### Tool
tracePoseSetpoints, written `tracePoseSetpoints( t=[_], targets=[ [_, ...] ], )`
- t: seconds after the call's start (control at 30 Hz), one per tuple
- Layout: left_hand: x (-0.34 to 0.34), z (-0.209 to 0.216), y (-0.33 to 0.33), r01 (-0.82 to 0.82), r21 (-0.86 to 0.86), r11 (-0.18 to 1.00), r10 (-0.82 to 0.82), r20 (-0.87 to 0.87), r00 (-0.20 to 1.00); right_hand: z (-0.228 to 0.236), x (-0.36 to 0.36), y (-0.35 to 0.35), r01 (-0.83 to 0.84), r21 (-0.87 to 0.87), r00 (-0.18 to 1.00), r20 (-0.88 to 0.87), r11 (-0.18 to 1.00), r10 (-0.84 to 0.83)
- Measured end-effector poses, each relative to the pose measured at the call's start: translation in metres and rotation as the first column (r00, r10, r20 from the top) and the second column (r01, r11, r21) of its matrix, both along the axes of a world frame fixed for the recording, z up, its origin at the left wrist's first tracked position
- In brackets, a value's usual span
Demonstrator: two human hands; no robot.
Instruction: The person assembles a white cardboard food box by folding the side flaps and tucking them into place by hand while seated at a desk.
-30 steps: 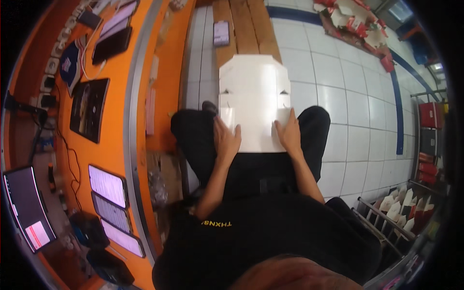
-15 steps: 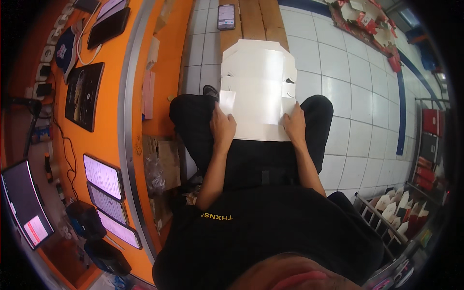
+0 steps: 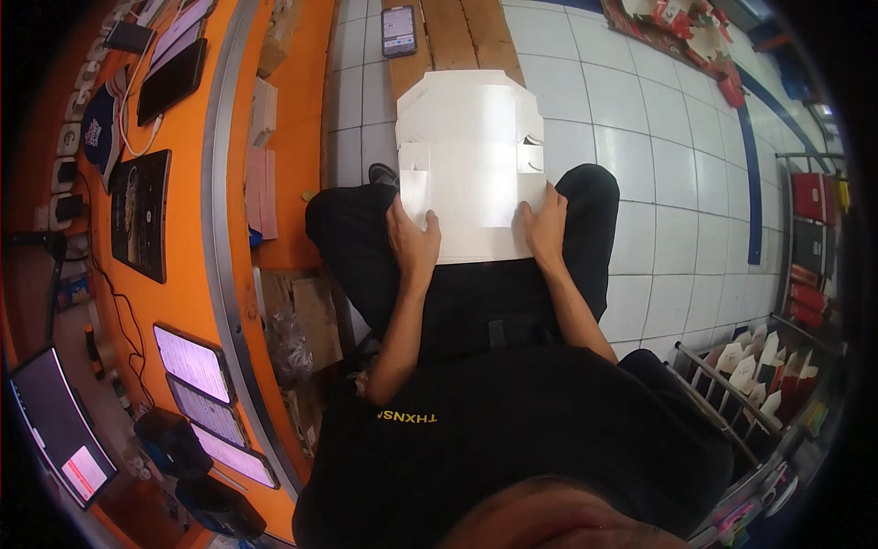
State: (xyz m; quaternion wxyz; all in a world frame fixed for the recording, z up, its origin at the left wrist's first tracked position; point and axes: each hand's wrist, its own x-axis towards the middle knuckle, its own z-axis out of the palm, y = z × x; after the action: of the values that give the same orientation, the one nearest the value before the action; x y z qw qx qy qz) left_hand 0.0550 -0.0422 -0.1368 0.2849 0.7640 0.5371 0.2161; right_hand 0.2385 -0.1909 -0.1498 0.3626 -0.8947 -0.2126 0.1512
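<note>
Watching the left hand (image 3: 416,240) and right hand (image 3: 546,224) grip a white cardboard sheet (image 3: 471,201) by opposite sides.

Compared with a second ago, when the fingers looked straighter, I now see both thumbs bent in on top and the other fingers wrapped at the outer edges, partly hidden; I can't tell how tightly they close beneath. The dark notch at the left has shrunk to a small mark; the right one shows as a curved slit. The sheet is between the legs of the black trousers (image 3: 462,306), its far end overlapping the wooden bench (image 3: 453,32) in my view. It's glossy, far corners slanted, narrow flaps (image 3: 416,189) folded in along the sides.
</note>
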Motion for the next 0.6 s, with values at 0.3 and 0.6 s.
tracePoseSetpoints(
  t=[0.3, 0.6],
  targets=[
    [0.005, 0.016, 0.051, 0.035, -0.512, 0.858, 0.053, 0.156, 0.986, -0.009, 0.008, 0.003, 0.011, 0.012, 1.0, -0.02, 1.0, -0.01],
    [0.011, -0.019, 0.036, 0.037, -0.102, 0.994, -0.024, 0.127, 0.992, -0.014, 0.011, 0.011, 0.054, -0.027, 0.998, -0.039, 0.998, -0.055]
  ],
)
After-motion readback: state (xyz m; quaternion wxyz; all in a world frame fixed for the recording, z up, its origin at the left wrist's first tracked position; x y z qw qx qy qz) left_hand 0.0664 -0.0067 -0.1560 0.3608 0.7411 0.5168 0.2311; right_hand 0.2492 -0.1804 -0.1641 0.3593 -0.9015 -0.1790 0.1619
